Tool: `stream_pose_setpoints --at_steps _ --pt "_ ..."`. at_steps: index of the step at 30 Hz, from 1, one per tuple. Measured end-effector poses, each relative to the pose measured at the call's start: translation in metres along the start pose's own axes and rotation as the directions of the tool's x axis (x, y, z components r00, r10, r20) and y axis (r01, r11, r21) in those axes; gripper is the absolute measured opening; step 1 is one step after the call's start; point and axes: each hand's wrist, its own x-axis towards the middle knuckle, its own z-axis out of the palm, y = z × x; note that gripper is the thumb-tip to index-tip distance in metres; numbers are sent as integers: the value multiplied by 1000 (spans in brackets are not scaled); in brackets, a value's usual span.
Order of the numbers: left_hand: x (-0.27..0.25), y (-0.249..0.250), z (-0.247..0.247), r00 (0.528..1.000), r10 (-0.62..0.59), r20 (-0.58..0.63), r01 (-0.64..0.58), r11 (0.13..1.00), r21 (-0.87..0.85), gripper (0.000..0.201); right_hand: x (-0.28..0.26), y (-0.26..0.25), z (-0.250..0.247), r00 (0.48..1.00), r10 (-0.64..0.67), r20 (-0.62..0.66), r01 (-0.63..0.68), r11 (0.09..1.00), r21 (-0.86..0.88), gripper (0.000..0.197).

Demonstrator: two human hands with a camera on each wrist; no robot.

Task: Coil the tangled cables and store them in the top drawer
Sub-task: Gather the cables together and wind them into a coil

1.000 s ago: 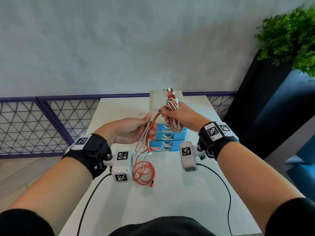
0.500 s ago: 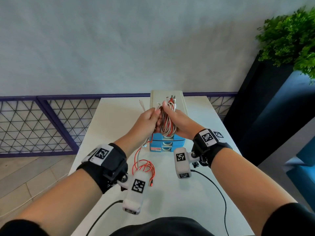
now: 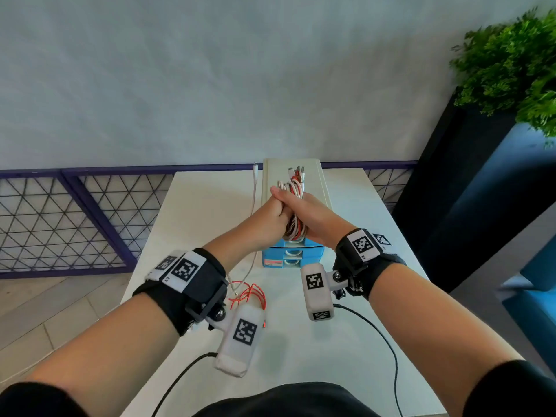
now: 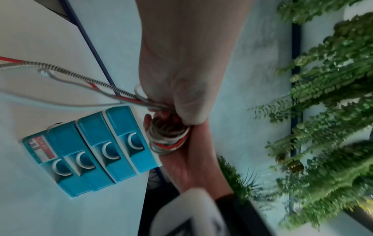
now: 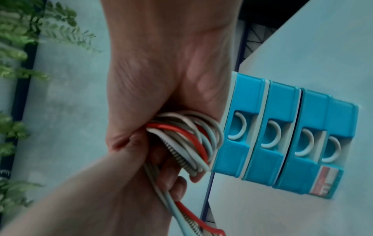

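Right hand [image 3: 313, 216] grips the cable bundle [image 3: 293, 206], fingers wrapped round it; left hand [image 3: 270, 218], now pressed against the right at 9 o'clock, pinches the trailing strands [image 4: 80, 83]. Since a second ago both hands have risen and closed together. Bundle's long axis runs 12 to 6, plugs at 12, held above the blue drawer unit [image 3: 293, 257]. Loose red loops [image 3: 249, 293] lie at 6 on the table [image 3: 204, 200].
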Motion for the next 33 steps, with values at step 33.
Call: stream_pose_setpoints --at_steps 33 --pt "-2 -10 0 962 -215 166 172 955 243 27 9 15 10 899 -154 -409 251 948 194 22"
